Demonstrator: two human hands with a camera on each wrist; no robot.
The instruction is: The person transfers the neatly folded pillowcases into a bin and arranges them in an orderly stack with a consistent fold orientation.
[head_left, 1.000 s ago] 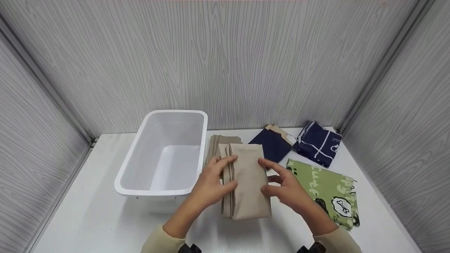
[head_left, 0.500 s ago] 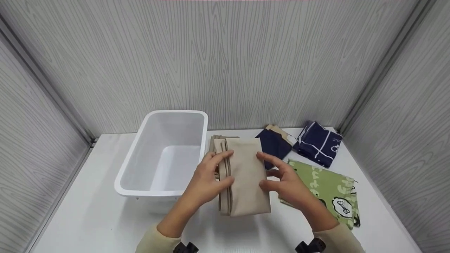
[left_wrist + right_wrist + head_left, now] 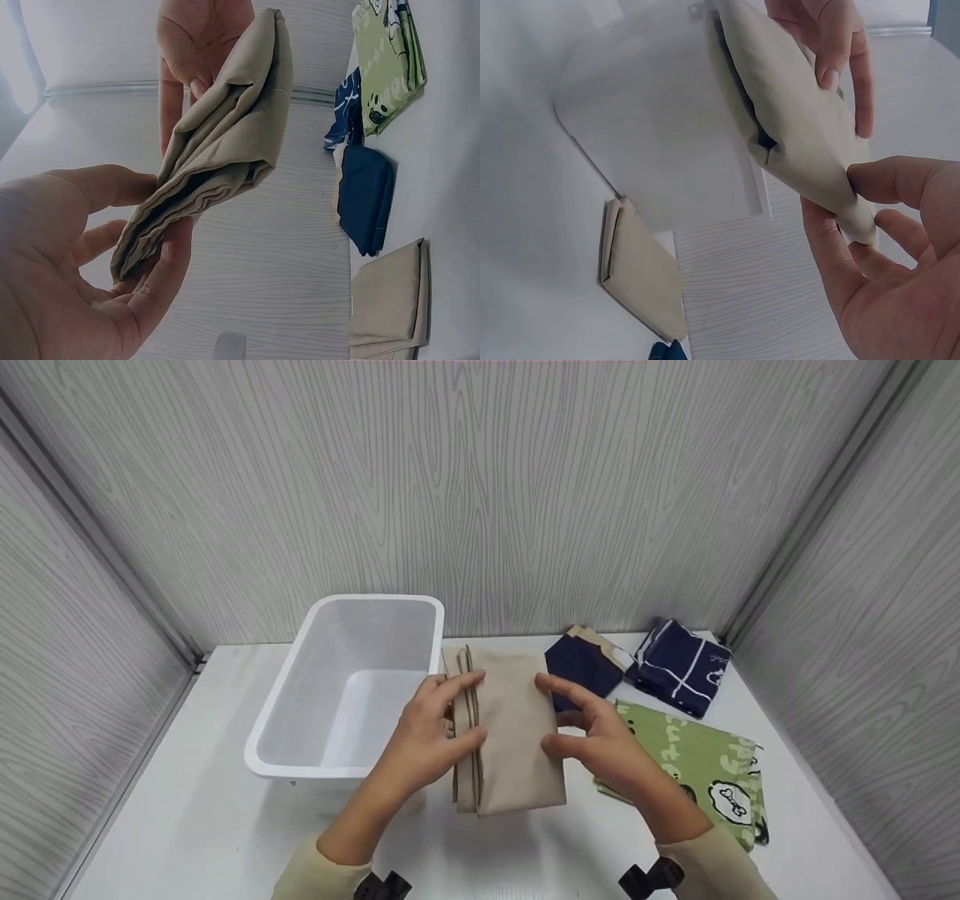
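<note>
Smooth matt beige cloth [image 3: 516,735] and plastic tub [image 3: 322,772]

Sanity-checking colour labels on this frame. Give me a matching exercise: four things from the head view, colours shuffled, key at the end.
Things
1. Held cloth, between left hand and right hand
2. Bin
3. Overlapped cloth, partly behind the right forearm
4. Corner cloth, near the far right corner of the tabletop

Colours
A. Green with printed lettering
B. Navy with white lines
C. Plain beige
D. White

Pairs: 1-C, 2-D, 3-A, 4-B
</note>
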